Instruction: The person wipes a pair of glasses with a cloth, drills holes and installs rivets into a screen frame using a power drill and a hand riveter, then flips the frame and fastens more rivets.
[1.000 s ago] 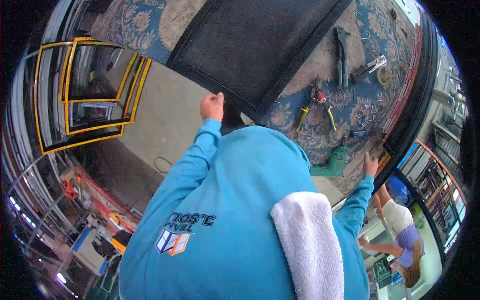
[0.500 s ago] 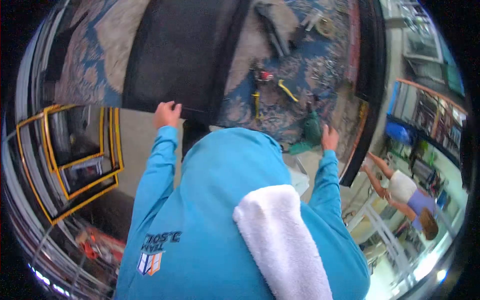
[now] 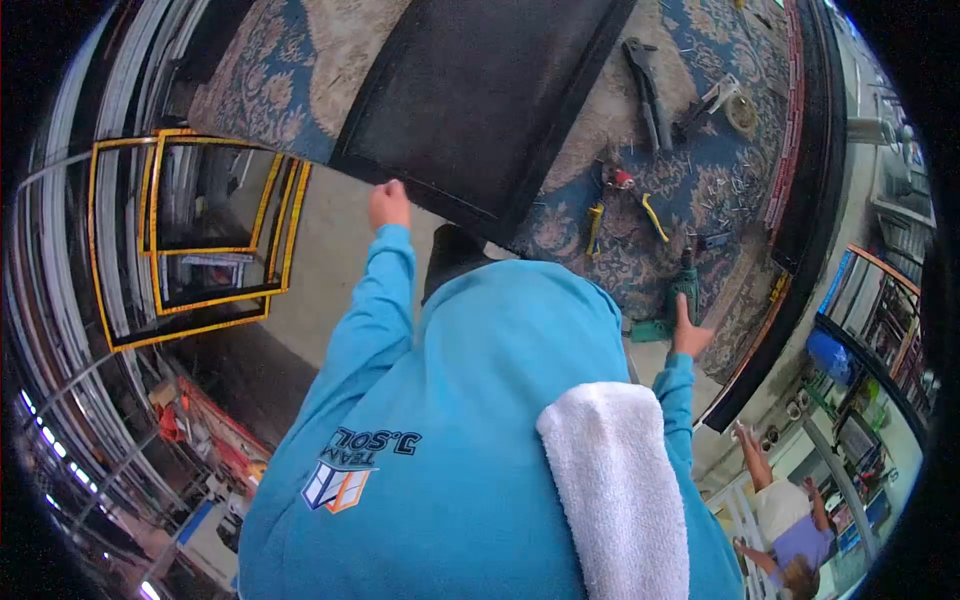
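My left hand [image 3: 390, 206] is closed at the near edge of a dark, black-framed panel [image 3: 470, 105]. Its fingers are curled, and whatever they hold, if anything, is hidden. My right hand [image 3: 688, 332] is at a green power drill [image 3: 684, 287], one finger over the tool and the thumb spread out to the side. The drill lies on the patterned carpet. Beyond it are pliers with yellow handles [image 3: 651, 217], spread apart. A dark long-handled tool [image 3: 648, 95] lies farther off, near a roll of tape [image 3: 741, 113].
Yellow-edged frames [image 3: 281, 225] stand to the left, before long metal profiles [image 3: 75, 250]. Small loose metal pieces [image 3: 720, 190] are scattered on the carpet [image 3: 560, 225]. A long black bar [image 3: 745, 385] runs along the right. Another person [image 3: 790, 520] is at the lower right.
The view has turned, so the panel and tools appear farther right. My left hand's fingers are more tightly curled. My right hand now overlaps the drill, its thumb spread.
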`<state>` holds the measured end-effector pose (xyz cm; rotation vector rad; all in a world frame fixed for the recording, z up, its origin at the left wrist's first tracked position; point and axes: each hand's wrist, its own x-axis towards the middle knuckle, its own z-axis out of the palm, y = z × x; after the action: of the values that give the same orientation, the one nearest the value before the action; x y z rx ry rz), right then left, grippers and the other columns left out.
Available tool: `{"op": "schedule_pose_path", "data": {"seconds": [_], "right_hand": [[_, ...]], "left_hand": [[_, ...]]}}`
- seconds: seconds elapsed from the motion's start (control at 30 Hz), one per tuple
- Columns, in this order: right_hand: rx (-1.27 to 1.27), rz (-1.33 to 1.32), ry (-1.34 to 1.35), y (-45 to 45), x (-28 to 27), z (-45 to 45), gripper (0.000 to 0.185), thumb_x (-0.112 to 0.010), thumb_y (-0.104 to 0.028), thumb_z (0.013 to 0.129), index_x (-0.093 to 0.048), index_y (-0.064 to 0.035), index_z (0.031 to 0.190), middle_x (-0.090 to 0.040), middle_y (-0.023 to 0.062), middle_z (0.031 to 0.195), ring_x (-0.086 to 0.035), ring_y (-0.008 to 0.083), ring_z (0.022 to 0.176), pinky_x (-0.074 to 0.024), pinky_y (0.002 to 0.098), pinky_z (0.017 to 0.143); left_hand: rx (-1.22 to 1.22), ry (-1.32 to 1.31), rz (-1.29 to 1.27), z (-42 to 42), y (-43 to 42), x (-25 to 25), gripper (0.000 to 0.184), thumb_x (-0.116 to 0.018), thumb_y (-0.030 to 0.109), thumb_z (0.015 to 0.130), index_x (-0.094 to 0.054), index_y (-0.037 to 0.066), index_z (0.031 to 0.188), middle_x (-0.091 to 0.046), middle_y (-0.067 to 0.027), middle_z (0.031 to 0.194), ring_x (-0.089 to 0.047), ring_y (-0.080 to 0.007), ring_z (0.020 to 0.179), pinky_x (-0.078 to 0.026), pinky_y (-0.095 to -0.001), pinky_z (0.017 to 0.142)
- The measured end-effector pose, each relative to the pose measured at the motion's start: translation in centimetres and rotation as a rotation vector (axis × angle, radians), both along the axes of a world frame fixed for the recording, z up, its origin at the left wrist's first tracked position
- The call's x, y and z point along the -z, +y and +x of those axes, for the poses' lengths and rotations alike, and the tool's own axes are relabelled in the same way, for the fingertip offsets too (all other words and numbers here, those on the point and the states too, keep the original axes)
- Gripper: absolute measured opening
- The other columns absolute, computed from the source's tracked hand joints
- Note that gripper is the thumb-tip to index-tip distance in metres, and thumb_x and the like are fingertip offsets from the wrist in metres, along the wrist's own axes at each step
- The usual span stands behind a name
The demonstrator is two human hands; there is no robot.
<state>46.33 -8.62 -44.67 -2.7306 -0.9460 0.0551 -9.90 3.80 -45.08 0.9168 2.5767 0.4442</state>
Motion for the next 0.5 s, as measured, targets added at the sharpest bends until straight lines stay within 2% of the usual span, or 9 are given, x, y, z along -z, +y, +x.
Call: {"op": "schedule_pose_path", "data": {"seconds": [0.07,0.17,0.2,0.23,0.27,0.33,0.37,0.43,0.5], "right_hand": [[0.358,-0.021,0.902,-0.5,-1.0,0.4,0.074,-0.083,-0.052,0.065,-0.061,0.0008,0.111,-0.063,0.0157,0.107,-0.062,0.0297,0.091,-0.0505,0.0435,0.069],[0.253,0.208,1.12,-1.4,-0.8,0.7,0.056,-0.084,-0.043,0.068,-0.064,-0.0042,0.103,-0.064,0.0096,0.096,-0.063,0.0217,0.076,-0.0454,0.0387,0.052],[0.308,0.196,1.113,-2.3,0.4,1.6,0.049,-0.079,-0.035,0.077,-0.063,-0.0034,0.11,-0.065,0.0091,0.104,-0.064,0.0222,0.086,-0.0508,0.0399,0.064],[0.313,0.189,1.11,-3.3,1.1,1.9,0.049,-0.079,-0.035,0.077,-0.063,-0.0034,0.11,-0.065,0.0091,0.104,-0.064,0.0222,0.086,-0.0508,0.0399,0.064],[0.297,0.376,1.3,-4.2,1.7,2.2,0.046,-0.076,-0.032,0.08,-0.061,-0.0037,0.114,-0.065,0.0095,0.108,-0.063,0.023,0.091,-0.0519,0.04,0.071],[0.304,0.596,1.626,-4.5,1.3,2.0,0.043,-0.066,-0.027,0.088,-0.057,-0.0055,0.124,-0.063,0.0106,0.118,-0.062,0.0248,0.103,-0.0507,0.0408,0.09],[0.3,0.585,1.624,-4.5,0.7,1.3,0.043,-0.066,-0.027,0.088,-0.057,-0.0055,0.124,-0.063,0.0106,0.118,-0.062,0.0248,0.103,-0.0507,0.0408,0.09],[0.312,0.564,1.754,-3.0,-1.6,-1.1,0.048,-0.064,-0.033,0.089,-0.055,-0.0059,0.127,-0.063,0.0118,0.117,-0.062,0.026,0.101,-0.0513,0.0414,0.088],[0.267,0.527,1.816,-2.5,-2.2,-0.9,0.051,-0.063,-0.035,0.089,-0.053,-0.0049,0.128,-0.063,0.0123,0.117,-0.062,0.0267,0.101,-0.051,0.0415,0.089]], "left_hand": [[-0.107,0.019,0.013,-5.4,-3.3,3.6,0.037,-0.058,0.034,0.083,-0.067,0.001,0.099,-0.065,-0.0207,0.105,-0.062,-0.0402,0.096,-0.048,-0.0455,0.089],[-0.061,0.181,-0.007,-10.4,-8.8,8.0,0.041,-0.063,0.033,0.079,-0.066,-0.001,0.1,-0.066,-0.0219,0.103,-0.061,-0.0386,0.098,-0.047,-0.0455,0.09],[-0.076,0.071,-0.157,-10.5,-9.8,7.3,0.042,-0.065,0.033,0.078,-0.066,-0.001,0.103,-0.065,-0.022,0.107,-0.061,-0.0375,0.1,-0.047,-0.0446,0.09],[-0.09,-0.04,-0.306,-10.5,-10.4,6.7,0.045,-0.067,0.032,0.077,-0.065,-0.001,0.106,-0.064,-0.0221,0.112,-0.061,-0.0364,0.101,-0.048,-0.0437,0.09],[-0.09,-0.044,-0.315,-10.3,-10.7,6.3,0.045,-0.067,0.032,0.077,-0.065,-0.001,0.106,-0.064,-0.0221,0.112,-0.061,-0.0364,0.101,-0.048,-0.0437,0.09],[-0.212,-0.439,-0.299,-8.9,-10.6,5.2,0.062,-0.069,0.039,0.078,-0.057,-0.002,0.124,-0.056,-0.0241,0.126,-0.06,-0.0355,0.105,-0.048,-0.0409,0.091],[-0.222,-0.443,-0.302,-7.5,-10.1,3.7,0.062,-0.069,0.039,0.078,-0.057,-0.002,0.124,-0.056,-0.0241,0.126,-0.06,-0.0355,0.105,-0.048,-0.0409,0.091],[-0.376,-0.756,-0.175,-3.4,-7.6,0.5,0.086,-0.067,0.054,0.079,-0.036,0.004,0.142,-0.051,-0.016,0.133,-0.058,-0.031,0.112,-0.045,-0.0569,0.088],[-0.323,-0.767,-0.08,-1.4,-6.1,1.4,0.098,-0.068,0.061,0.075,-0.029,0.005,0.145,-0.044,-0.0165,0.14,-0.055,-0.0341,0.115,-0.042,-0.0607,0.088]]}}
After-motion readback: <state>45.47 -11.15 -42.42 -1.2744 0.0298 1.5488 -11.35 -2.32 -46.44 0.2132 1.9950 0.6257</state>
